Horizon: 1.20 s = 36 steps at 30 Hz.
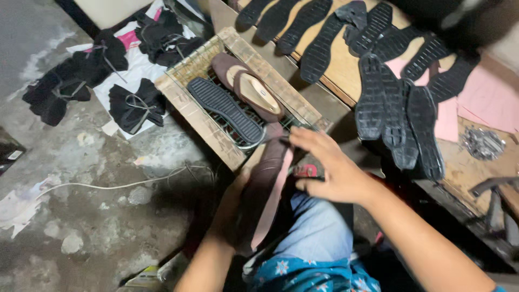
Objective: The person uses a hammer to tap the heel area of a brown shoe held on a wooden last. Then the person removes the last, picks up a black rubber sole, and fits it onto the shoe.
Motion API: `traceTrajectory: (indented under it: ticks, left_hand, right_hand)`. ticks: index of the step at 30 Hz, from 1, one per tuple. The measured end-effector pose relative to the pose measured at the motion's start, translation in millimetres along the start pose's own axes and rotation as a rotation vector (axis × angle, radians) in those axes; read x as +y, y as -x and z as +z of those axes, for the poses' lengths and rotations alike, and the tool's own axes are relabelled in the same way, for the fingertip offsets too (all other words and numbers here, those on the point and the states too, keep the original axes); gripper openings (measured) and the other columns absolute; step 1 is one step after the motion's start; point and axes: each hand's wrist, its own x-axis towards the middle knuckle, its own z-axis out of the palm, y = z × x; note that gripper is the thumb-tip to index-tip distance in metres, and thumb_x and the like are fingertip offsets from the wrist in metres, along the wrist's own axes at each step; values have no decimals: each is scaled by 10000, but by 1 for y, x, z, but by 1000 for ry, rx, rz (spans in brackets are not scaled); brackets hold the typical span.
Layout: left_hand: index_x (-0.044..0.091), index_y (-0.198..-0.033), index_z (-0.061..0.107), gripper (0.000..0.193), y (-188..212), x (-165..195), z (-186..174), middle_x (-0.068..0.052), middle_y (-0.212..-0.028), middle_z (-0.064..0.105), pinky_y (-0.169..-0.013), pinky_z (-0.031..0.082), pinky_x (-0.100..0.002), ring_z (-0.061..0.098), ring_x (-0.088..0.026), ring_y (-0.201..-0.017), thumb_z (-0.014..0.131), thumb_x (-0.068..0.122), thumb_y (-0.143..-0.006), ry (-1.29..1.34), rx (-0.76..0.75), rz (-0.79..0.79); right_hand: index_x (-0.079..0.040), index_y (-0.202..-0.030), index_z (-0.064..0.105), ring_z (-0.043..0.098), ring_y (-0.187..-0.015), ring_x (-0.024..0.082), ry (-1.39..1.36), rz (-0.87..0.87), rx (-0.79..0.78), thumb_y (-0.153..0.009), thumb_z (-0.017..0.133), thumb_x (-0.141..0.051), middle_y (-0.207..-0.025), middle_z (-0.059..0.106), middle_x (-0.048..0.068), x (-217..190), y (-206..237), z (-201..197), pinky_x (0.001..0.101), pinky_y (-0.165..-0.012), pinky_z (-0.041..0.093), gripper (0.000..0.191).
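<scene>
Fingers (311, 138) on brown shoe (265, 189) (pink-lined)

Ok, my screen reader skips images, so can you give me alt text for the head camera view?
Two bare hands hold a brown shoe over a lap: left hand underneath, right hand on its top. Ahead, a wire rack carries a black sole and another shoe.

Far centre: wood crate (186, 111) w/ wire grid on top, a black sole (224, 108) and a brown shoe (250, 86) lying side by side on it. Far right: bench (340, 67) w/ many black soles (392, 103), some overlapping, pink sheets (486, 97) beside them. Far left: black fabric bundles (81, 81) on white paper (135, 67). Near left: concrete floor (81, 216), white cord (119, 185) across it.
</scene>
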Motion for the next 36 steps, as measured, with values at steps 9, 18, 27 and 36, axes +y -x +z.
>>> traceTrajectory:
  ticks: [9, 18, 27, 36]
  left_hand:
    - [-66, -1405, 567, 641, -10, -68, 72, -147, -1281, 680, -1063, 486, -335, 662, -203, -1164, 323, 448, -1108, -519, -135, -353]
    - [-52, -1513, 396, 597, -23, -114, 115, -137, -1454, 543, -1196, 366, -377, 512, -220, -1369, 547, 260, -1027, -908, -316, 242]
    - [-53, -1400, 513, 439, -29, -131, 138, -136, -1358, 647, -1097, 479, -351, 622, -192, -1220, 543, 113, -994, -798, -210, 240]
    - [-68, -1299, 602, 296, -60, -114, 119, -119, -1179, 686, -979, 523, -317, 650, -160, -1053, 504, 56, -1049, -828, 13, 460]
  right_hand:
    - [-31, -1351, 511, 607, -1245, 382, 232, 122, 364, -661, 893, -250, -1333, 608, 184, -21, 148, 18, 453, -1067, 488, 819]
    - [-25, -1305, 425, 640, -1114, 397, 144, 631, 643, -575, 956, -461, -1203, 608, 214, -24, 195, 48, 484, -907, 512, 1002]
    - [-17, -1371, 370, 582, -1194, 425, 130, 584, 631, -613, 949, -454, -1296, 534, 239, -17, 203, 54, 491, -964, 488, 1049]
    - [-27, -1451, 390, 522, -1290, 411, -18, 570, 427, -630, 903, -327, -1367, 537, 235, -9, 217, 51, 470, -1050, 434, 1014]
